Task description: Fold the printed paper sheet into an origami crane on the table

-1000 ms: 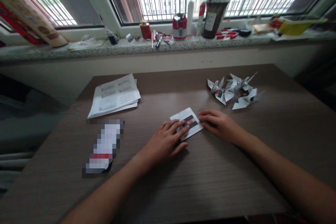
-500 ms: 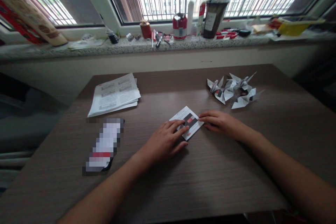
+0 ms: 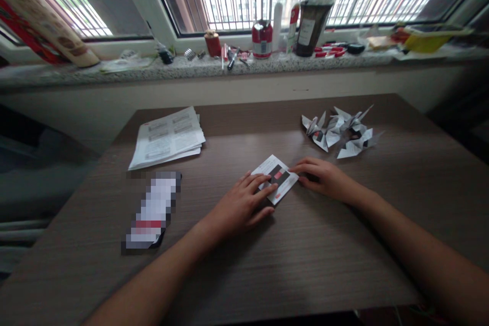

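Note:
A small folded square of printed paper [image 3: 281, 192], white with a dark and red patch, lies on the table turned like a diamond. My left hand [image 3: 244, 201] rests with outstretched fingers across its left side, pressing it from above. At the paper's right corner, my right hand [image 3: 323, 178] has its index finger and thumb close together, pinching that corner. Folded paper cranes [image 3: 353, 130] sit in a cluster beyond my right hand.
A stack of printed sheets [image 3: 168, 135] and a phone [image 3: 153, 209] with a blurred screen lie to the left on the brown table [image 3: 267, 275]. Along the stone windowsill [image 3: 133, 76] stand a red can [image 3: 262, 39], a dark drink cup [image 3: 311, 25] and a yellow container [image 3: 428, 41].
The folded paper has slid slightly to the right. My right thumb has come up close to its corner, while my left hand stays nearly in place.

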`<state>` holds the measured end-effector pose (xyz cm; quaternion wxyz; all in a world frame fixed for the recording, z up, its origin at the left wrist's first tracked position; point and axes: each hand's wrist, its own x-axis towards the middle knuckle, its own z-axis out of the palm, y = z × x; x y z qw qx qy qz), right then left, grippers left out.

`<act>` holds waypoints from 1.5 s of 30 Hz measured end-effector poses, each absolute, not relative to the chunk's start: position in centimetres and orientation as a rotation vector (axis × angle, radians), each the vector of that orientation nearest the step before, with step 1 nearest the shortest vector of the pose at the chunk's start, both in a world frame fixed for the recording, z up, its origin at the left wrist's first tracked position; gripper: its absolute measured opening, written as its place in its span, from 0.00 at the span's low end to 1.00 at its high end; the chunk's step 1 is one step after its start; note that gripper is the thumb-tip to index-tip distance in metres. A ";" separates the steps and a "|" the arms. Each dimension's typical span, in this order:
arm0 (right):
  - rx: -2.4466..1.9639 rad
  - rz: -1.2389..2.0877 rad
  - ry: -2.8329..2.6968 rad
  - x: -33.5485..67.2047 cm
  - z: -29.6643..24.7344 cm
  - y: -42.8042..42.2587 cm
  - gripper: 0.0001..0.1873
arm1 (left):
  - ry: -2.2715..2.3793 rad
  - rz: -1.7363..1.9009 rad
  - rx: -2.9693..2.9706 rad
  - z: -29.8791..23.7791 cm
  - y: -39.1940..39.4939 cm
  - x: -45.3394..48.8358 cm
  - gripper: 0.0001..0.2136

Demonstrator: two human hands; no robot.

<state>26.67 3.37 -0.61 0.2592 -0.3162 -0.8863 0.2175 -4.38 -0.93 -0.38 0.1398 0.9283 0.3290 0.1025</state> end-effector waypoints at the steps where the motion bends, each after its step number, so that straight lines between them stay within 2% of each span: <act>1: -0.853 0.608 -2.393 26.7 -0.5 3.4 0.19 | 0.949 0.296 2.681 -0.4 -0.9 -4.4 0.25; 14: -0.858 0.693 -2.316 26.4 -0.5 3.7 0.08 | 0.909 0.325 2.667 -0.3 -1.1 -4.1 0.25; 18: -0.888 0.757 -2.287 25.8 -0.5 3.6 0.08 | 0.872 0.316 2.669 -0.2 -1.2 -3.9 0.24; 25: -0.992 0.720 -2.279 24.5 -0.9 3.5 0.09 | 0.806 0.323 2.666 0.4 -1.1 -4.1 0.17; 45: -1.272 0.591 -2.181 21.5 -1.5 4.0 0.03 | 0.742 0.361 2.605 0.6 -1.1 -4.0 0.19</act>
